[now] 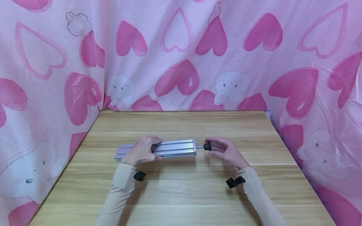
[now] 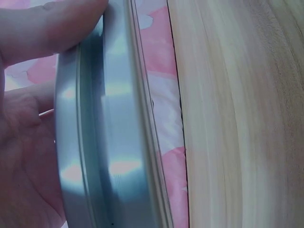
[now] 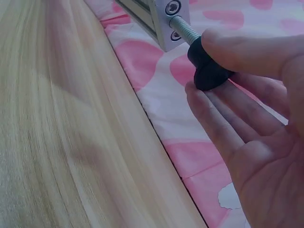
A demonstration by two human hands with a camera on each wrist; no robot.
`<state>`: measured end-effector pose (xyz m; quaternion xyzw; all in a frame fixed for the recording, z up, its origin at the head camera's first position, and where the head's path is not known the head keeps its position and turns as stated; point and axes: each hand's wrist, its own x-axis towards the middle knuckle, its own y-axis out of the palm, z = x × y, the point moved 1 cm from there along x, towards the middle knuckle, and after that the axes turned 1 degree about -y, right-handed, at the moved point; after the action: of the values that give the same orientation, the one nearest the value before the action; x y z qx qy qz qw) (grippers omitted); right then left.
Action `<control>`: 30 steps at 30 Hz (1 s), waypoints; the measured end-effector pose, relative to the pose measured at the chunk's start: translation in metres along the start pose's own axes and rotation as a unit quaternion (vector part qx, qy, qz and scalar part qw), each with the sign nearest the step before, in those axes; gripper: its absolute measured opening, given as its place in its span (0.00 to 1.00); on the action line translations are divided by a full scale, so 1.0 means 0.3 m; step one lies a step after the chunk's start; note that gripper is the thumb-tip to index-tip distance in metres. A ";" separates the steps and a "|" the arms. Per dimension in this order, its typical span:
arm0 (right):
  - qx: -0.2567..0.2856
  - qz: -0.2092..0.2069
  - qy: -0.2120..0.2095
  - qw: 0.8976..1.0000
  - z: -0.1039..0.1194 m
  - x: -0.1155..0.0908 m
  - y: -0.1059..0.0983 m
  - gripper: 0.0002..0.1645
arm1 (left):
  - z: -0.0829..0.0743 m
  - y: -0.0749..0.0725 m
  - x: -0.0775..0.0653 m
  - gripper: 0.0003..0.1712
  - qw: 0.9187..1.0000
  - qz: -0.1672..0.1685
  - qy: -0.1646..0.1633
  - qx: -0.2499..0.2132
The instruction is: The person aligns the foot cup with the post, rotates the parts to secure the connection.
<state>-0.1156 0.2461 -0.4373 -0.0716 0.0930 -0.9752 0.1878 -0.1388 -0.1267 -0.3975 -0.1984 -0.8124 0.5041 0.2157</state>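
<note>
My left hand grips a silver aluminium extrusion profile across its left half, thumb on the near side. The slotted profile fills the middle of the left wrist view. An end plate with socket-head screws caps its right end. Out of that plate runs a threaded rod with a black levelling foot on its end. My right hand pinches the black foot between thumb and fingers. Part of the rod shows between plate and foot.
The profile is held above a wood-grain table. A pink heart-patterned curtain stands along the back and both sides of the table. Black wrist mounts sit on both sleeves.
</note>
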 end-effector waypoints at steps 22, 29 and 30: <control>-0.024 0.003 0.029 0.999 -0.005 -0.012 -0.013 0.32 | -0.007 -0.005 -0.002 0.38 1.000 -0.005 0.009 0.003; -0.019 0.011 0.011 1.000 0.009 -0.009 -0.013 0.33 | -0.001 -0.002 -0.005 0.39 1.000 -0.007 0.012 0.007; -0.018 0.008 0.020 1.000 0.007 -0.008 -0.013 0.30 | -0.002 -0.003 -0.006 0.38 1.000 -0.006 0.010 0.006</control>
<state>-0.1145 0.2503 -0.4345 -0.0546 0.1147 -0.9730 0.1926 -0.1372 -0.1276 -0.3968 -0.1972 -0.8085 0.5056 0.2275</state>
